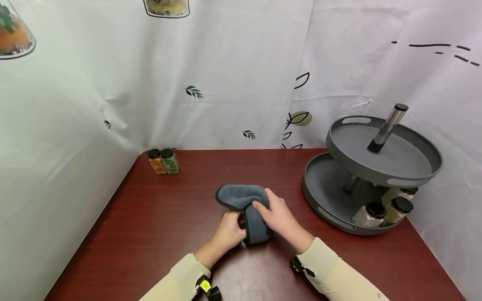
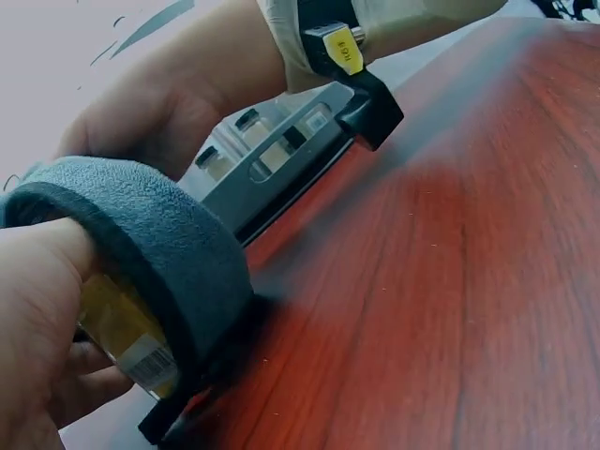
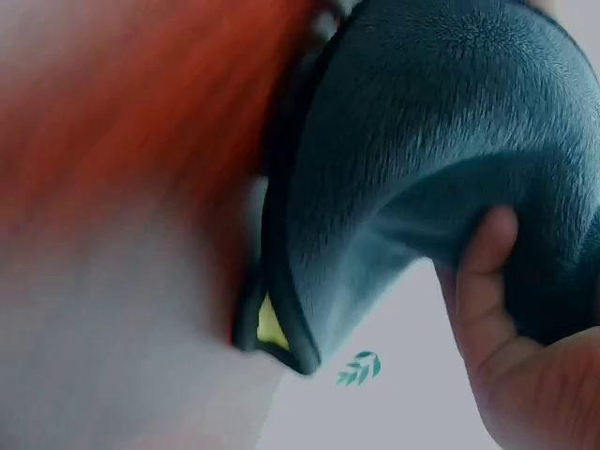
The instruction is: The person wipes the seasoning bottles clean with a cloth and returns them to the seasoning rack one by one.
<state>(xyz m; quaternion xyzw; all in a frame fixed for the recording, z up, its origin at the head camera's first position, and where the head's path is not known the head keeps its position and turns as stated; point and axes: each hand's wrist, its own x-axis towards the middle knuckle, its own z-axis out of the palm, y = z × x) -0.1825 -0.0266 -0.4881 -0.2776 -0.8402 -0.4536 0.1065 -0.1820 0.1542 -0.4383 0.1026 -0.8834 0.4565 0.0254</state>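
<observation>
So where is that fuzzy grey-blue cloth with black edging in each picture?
Head: fuzzy grey-blue cloth with black edging, below centre.
Left wrist: cloth at the left side.
Right wrist: cloth, mostly upper right.
Shared landmark: dark-red wooden table, blurred in the right wrist view.

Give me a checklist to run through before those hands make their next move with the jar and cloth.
1. Left hand grips the barcoded jar: ok.
2. Right hand holds the grey-blue cloth: ok.
3. Jar free of the cloth: not ok, the cloth curves around it.
4. Jar's lid closed: cannot tell, hidden.
5. Orange spice jar and green spice jar apart from both hands: ok.
6. Two-tier tray apart from both hands: ok.
</observation>
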